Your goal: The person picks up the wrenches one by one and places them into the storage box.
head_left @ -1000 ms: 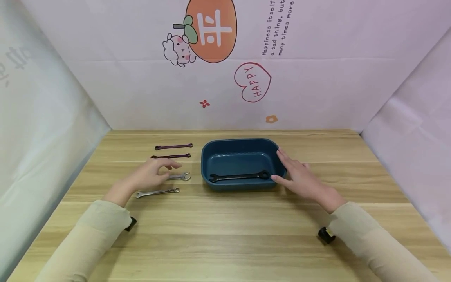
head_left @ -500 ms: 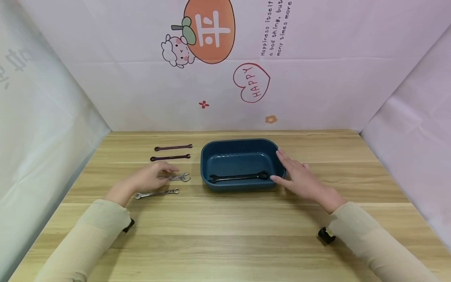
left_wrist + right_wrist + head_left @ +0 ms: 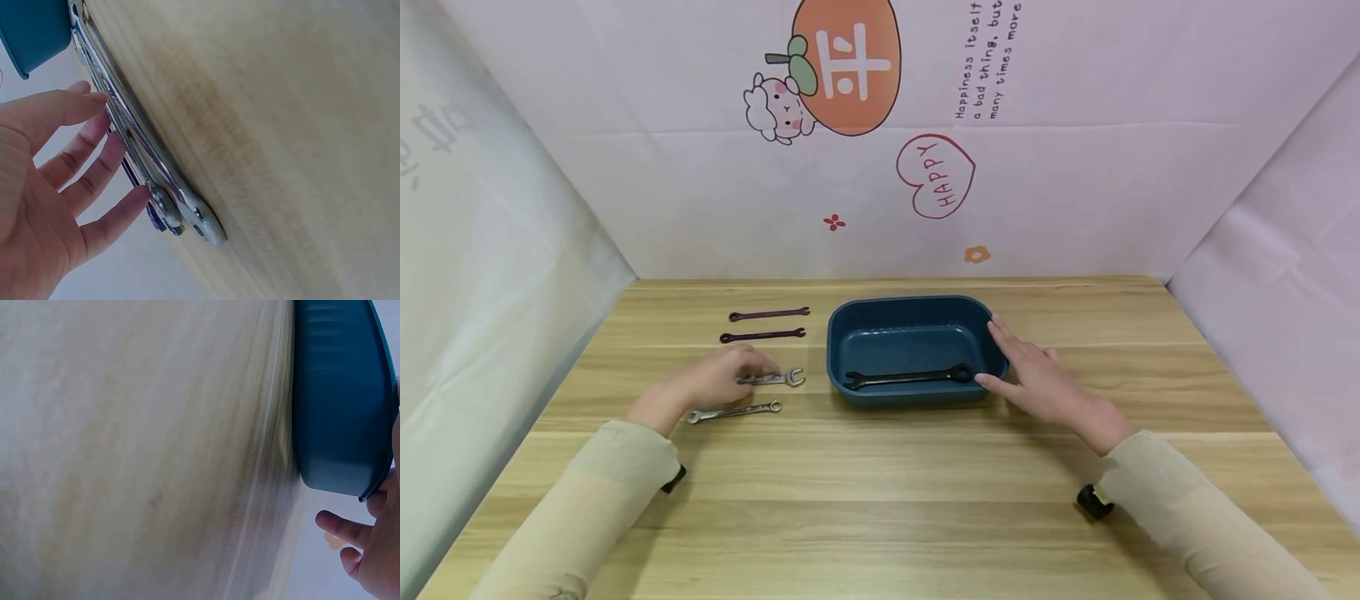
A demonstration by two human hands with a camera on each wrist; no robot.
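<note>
On the left part of the table (image 3: 880, 500), at the fingers of the left hand (image 3: 718, 377): one silver wrench (image 3: 784, 378), the farther of a pair. Nearest hand: the left, with thumb and fingers curled about the handle, apparently pinching it. Whether the wrench is raised at all: cannot tell. Long axis: left to right in the head view, in line with the near half of the blue box (image 3: 917, 398), which stands to its right, apart from it. Forked end: pointing right, toward the box, clear of the fingers. Opposite end: covered by the hand in the head view; rounded, beside the little finger, in the left wrist view.

Second silver wrench (image 3: 734, 412): just on the near side, almost parallel, forked end left, ring end right, not held.

Farther purple wrench (image 3: 769, 313) and nearer purple wrench (image 3: 763, 336): beyond the left hand, forked ends right.

Black wrench (image 3: 910, 377): inside the box, along its near wall, forked end left.

Right hand (image 3: 1036, 379): thumb and fingers spread, resting at the box's right end.
</note>
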